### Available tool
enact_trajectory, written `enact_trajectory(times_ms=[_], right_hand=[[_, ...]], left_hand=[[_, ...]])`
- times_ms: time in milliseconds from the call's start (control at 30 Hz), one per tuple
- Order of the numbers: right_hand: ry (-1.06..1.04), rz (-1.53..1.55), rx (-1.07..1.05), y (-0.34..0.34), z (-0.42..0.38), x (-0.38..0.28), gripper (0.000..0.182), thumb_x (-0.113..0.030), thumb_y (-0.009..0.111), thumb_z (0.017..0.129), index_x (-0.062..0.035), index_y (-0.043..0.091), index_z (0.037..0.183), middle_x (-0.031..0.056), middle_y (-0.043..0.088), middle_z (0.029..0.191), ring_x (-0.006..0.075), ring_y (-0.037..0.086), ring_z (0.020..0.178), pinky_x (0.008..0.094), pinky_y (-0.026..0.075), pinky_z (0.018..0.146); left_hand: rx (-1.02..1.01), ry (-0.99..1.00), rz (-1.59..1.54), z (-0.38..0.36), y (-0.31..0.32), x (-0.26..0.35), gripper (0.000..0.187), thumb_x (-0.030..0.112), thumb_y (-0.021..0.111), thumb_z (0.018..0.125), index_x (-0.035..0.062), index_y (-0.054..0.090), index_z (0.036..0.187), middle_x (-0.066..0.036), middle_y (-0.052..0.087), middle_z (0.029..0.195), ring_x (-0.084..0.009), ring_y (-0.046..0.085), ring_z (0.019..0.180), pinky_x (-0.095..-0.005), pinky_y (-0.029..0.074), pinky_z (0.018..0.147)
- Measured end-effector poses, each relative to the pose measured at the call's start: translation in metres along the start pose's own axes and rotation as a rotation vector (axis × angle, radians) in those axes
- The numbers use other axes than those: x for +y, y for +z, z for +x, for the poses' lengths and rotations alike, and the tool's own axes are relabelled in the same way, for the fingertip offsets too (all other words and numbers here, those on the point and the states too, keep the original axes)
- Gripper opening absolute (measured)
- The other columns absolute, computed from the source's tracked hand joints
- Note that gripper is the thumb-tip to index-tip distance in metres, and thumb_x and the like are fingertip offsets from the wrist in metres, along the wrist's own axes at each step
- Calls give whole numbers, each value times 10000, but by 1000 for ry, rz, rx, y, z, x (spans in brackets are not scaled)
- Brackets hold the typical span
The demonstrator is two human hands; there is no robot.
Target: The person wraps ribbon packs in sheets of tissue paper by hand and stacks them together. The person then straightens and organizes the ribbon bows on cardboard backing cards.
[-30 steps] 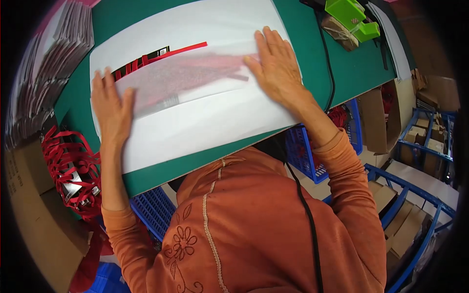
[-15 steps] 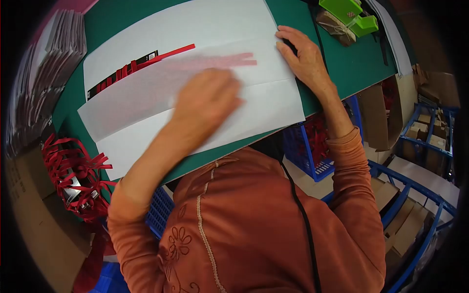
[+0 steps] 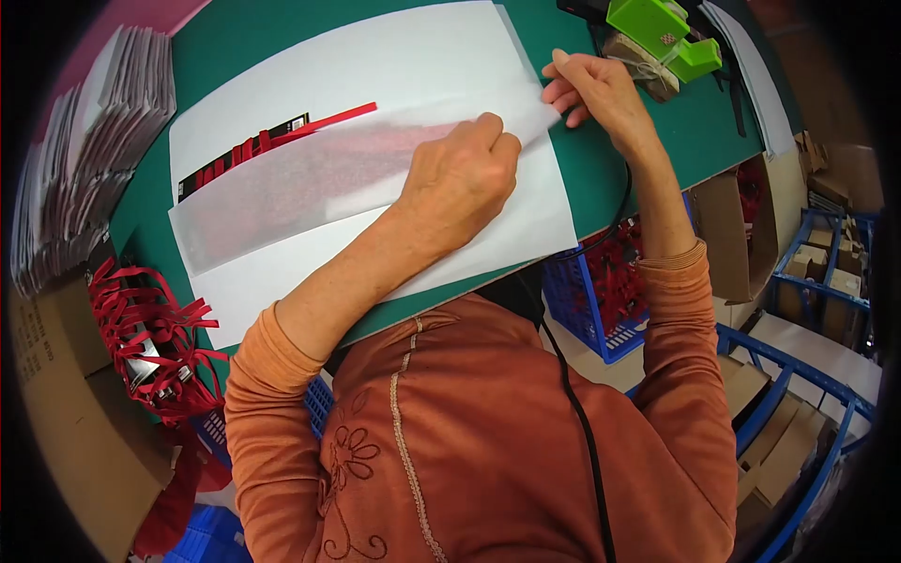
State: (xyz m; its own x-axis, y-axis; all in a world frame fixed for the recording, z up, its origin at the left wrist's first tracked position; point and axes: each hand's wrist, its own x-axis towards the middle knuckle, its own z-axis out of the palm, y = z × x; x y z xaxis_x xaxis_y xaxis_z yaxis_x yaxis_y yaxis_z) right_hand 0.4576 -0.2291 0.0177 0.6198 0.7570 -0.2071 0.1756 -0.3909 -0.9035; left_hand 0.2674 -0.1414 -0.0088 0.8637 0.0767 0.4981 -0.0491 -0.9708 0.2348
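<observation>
A large white sheet of paper lies on the green table top. Folded over its middle is a thin translucent paper flap, with red showing faintly through it. A black card wound with red ribbon pokes out along the flap's upper edge, and one ribbon end sticks out to the right. My left hand is closed on the flap's lower edge; its fingertips are hidden. At the flap's raised right end is my right hand, fingers curled and thumb held apart, fingertips close to the paper.
A tall stack of folded white papers stands at left, above a bunch of red ribbons. A green tape dispenser sits at the back right. Below the table edge are a blue crate, a cardboard box and blue racks.
My left hand has moved right along the flap and closed. My right hand has come off the sheet's right edge and turned, thumb up. The flap's right end now rises.
</observation>
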Motion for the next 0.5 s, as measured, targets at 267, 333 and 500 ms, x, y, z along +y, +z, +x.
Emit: enact_trajectory(times_ms=[267,333,500], right_hand=[[54,-136,88,36,57,-36,442,-389,687,792,0,627,994,88,612,847,148,582,737,244,489,619],[1,-214,96,33,65,-29,455,-400,693,786,2,626,989,102,606,864,160,592,768,251,497,636],[-69,71,197,14,58,-19,534,-441,691,776,61,598,935,133,621,808,181,604,658,284,573,592]], left_hand=[[215,-41,-113,-6,-4,-3,87,4,600,683,31,525,719,-86,477,749,-191,453,508,-261,381,409],[298,-85,-148,-8,-5,-3,97,7,599,680,37,512,711,-79,464,742,-192,452,502,-265,382,410],[424,-98,-222,-10,-8,-4,113,15,598,675,48,495,705,-67,444,734,-196,452,498,-274,383,418]])
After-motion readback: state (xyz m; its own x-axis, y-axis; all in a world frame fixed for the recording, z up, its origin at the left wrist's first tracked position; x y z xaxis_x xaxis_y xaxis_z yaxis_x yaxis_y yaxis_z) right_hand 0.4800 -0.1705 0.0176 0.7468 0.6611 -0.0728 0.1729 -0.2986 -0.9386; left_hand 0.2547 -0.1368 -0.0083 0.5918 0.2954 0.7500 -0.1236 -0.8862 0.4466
